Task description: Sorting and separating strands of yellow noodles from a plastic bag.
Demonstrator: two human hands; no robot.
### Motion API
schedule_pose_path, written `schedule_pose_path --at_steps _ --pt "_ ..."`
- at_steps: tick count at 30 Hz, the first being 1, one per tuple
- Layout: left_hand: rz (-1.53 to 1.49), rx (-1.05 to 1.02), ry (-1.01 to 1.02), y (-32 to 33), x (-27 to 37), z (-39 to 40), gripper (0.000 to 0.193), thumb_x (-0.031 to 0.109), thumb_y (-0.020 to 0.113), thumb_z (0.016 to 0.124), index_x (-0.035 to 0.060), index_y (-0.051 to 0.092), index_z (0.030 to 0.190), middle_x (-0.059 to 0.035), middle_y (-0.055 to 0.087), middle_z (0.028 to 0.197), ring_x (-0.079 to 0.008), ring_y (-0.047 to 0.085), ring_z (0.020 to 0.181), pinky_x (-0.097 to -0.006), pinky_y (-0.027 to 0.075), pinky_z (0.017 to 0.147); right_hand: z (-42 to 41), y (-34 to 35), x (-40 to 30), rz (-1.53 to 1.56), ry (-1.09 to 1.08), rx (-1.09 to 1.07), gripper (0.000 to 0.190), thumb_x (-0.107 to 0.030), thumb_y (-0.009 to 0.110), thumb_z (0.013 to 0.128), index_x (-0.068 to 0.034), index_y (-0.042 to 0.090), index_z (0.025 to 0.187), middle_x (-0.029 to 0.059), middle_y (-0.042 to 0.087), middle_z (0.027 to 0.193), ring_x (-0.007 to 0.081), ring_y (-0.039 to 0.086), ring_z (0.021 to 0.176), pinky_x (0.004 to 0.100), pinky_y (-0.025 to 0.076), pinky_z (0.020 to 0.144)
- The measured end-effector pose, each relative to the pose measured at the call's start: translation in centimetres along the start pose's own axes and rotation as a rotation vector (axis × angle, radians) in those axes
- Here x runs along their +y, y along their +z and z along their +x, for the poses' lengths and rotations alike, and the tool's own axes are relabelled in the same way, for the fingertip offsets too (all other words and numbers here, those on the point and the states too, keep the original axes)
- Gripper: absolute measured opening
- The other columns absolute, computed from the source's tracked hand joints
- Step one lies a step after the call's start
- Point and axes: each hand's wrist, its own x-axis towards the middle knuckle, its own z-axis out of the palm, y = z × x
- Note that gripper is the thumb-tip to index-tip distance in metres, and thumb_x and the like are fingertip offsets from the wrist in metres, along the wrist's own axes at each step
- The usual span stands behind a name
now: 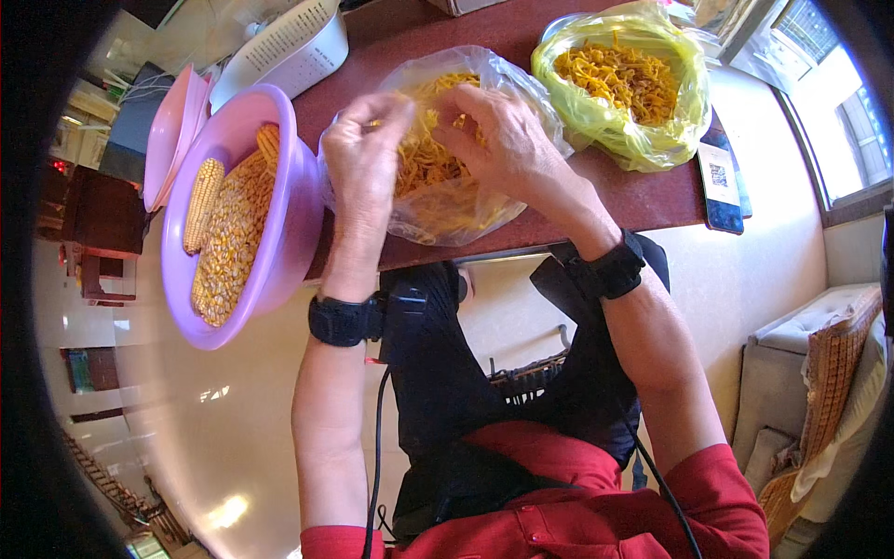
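In front of me a clear plastic bag point(482, 209) lies spread on the table, its mouth wide and full of dried yellow-orange strips point(426, 171). My left hand point(364, 150) is over the bag's left side, fingers curled together and blurred. A bit of yellow shows at its fingertips, but whether it grips anything is unclear. Over the right part of the same bag is my right hand point(508, 143), fingers bent and thumb apart from them. Strips show through that gap. To the right, a yellow-green plastic bag point(688, 133) lines a bowl and holds similar, darker strips point(621, 80).
A purple basin point(290, 209) at the table's left holds loose corn kernels point(234, 237) and corn cobs point(204, 199). Behind it are a pink basin point(171, 140) and a white perforated basket point(307, 63). A phone point(723, 195) juts past the right edge of the red-brown table point(621, 192).
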Motion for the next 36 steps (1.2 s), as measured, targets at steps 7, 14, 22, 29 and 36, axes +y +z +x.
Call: schedule_pose_path --at_steps 7,14,22,29,36 --pt "-0.322 -0.123 -0.18 -0.8 1.5 -0.4 0.012 0.006 0.061 0.078 0.0021 0.057 0.088 -0.0028 0.058 0.078 -0.0078 0.056 0.066 -0.0198 0.048 0.054 0.1 0.6 -1.0 0.268 0.084 -0.031 0.03 -0.019 0.06 0.075 0.003 0.054 0.095 0.0176 0.061 0.084 0.0291 0.06 0.078 0.0347 0.047 0.068" --pt "-0.388 -0.078 -0.121 -0.7 1.0 -1.1 0.011 0.001 0.057 0.078 0.0009 0.055 0.088 -0.0076 0.059 0.082 -0.012 0.059 0.069 -0.0225 0.05 0.061 0.1 1.0 -1.9 0.363 0.155 0.059 0.022 -0.017 0.059 0.076 0.003 0.056 0.085 0.0149 0.061 0.072 0.0207 0.06 0.067 0.0312 0.047 0.06" --pt "-0.212 -0.144 -0.246 -1.8 0.8 -2.2 0.014 0.004 0.059 0.077 -0.0021 0.059 0.091 -0.0072 0.062 0.081 -0.0104 0.059 0.065 -0.0212 0.05 0.059 0.3 0.8 -0.6 0.321 0.219 0.108 0.014 -0.012 0.056 0.074 0.002 0.055 0.078 0.0147 0.059 0.068 0.0224 0.059 0.063 0.0328 0.045 0.057" --pt "-0.049 -0.284 -0.415 -2.8 2.1 -2.7 0.012 0.007 0.057 0.079 0.0005 0.059 0.089 -0.0066 0.062 0.074 -0.0096 0.058 0.057 -0.0194 0.047 0.051 0.3 1.4 0.0 0.425 0.143 0.141 0.015 -0.011 0.055 0.074 0.002 0.055 0.081 0.0138 0.06 0.07 0.0209 0.06 0.065 0.0307 0.047 0.062" --pt "-0.678 -0.426 -0.711 -4.7 0.2 -2.2 0.013 0.018 0.059 0.081 0.0054 0.056 0.083 -0.0009 0.054 0.067 -0.0088 0.048 0.05 -0.0191 0.037 0.042 0.5 0.7 -0.3 0.432 0.236 0.052 0.017 -0.013 0.057 0.075 0.002 0.057 0.083 0.0102 0.062 0.074 0.0134 0.06 0.068 0.028 0.047 0.064"
